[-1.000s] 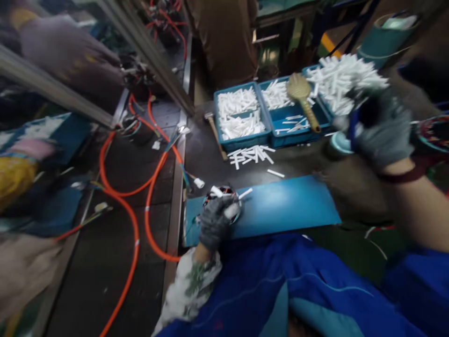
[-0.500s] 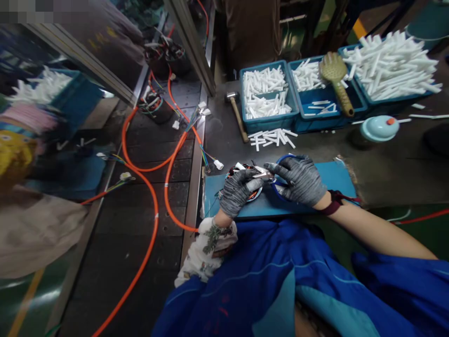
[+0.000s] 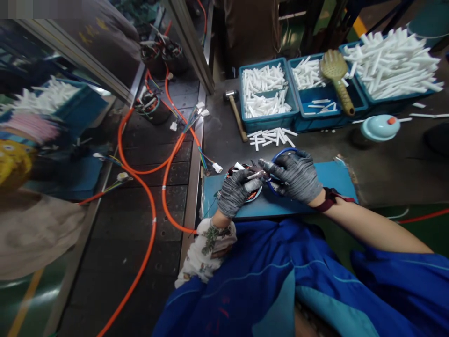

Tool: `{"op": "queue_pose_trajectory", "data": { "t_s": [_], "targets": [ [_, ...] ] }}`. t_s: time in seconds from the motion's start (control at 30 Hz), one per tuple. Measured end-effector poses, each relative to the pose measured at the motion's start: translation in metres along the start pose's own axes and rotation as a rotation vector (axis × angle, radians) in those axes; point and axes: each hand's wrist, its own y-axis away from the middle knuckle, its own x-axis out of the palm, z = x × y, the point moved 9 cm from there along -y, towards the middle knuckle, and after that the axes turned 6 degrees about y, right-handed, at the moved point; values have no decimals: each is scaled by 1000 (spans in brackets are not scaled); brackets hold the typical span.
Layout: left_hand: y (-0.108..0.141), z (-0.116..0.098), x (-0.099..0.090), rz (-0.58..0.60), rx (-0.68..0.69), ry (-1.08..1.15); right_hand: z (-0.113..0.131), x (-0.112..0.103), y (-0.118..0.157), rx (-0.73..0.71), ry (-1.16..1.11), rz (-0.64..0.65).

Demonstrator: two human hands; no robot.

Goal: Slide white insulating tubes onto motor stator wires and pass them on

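Observation:
My left hand (image 3: 234,194), in a grey knit glove, is closed on wire leads above a round wound part (image 3: 253,194) full of dark and orange wires. This part sits on a blue mat (image 3: 336,180), mostly hidden by the hand. In my right hand (image 3: 298,175), also gloved, are scissors with large blue loop handles (image 3: 282,151). Their metal end (image 3: 260,174) meets the leads between my two hands; exactly how the blades lie is hard to make out. A white sleeve piece (image 3: 239,166) shows at the top of the wound part.
Blue bins (image 3: 268,124) of white tubes stand behind, one bearing a yellowish scoop (image 3: 335,75). Loose tubes (image 3: 271,136), a hammer (image 3: 236,114) and a light-blue lidded cup (image 3: 380,128) are on the bench. Orange cables (image 3: 154,210) cross the left track; a co-worker's sleeve (image 3: 16,159) is beyond.
My right hand has shifted slightly left, toward my left hand, and the blue handle loop has tilted. My left hand keeps its place at the wound part.

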Motion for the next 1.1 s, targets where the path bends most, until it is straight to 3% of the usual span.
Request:
{"op": "queue_pose_trajectory", "data": {
  "t_s": [0.13, 0.33, 0.63, 0.8, 1.1],
  "targets": [
    [0, 4, -2, -22, -55, 60, 2, 9, -4, 6, -66, 71],
    [-1, -5, 3, -3, -26, 92, 5, 12, -7, 2, -56, 164],
    [1, 5, -3, -61, -50, 209, 7, 8, -10, -8, -89, 138],
    [1, 6, -5, -59, -48, 120, 6, 9, -8, -8, -106, 141],
    [3, 9, 0, -34, -79, 201, 12, 5, -9, 16, -10, 173]
  ]
}}
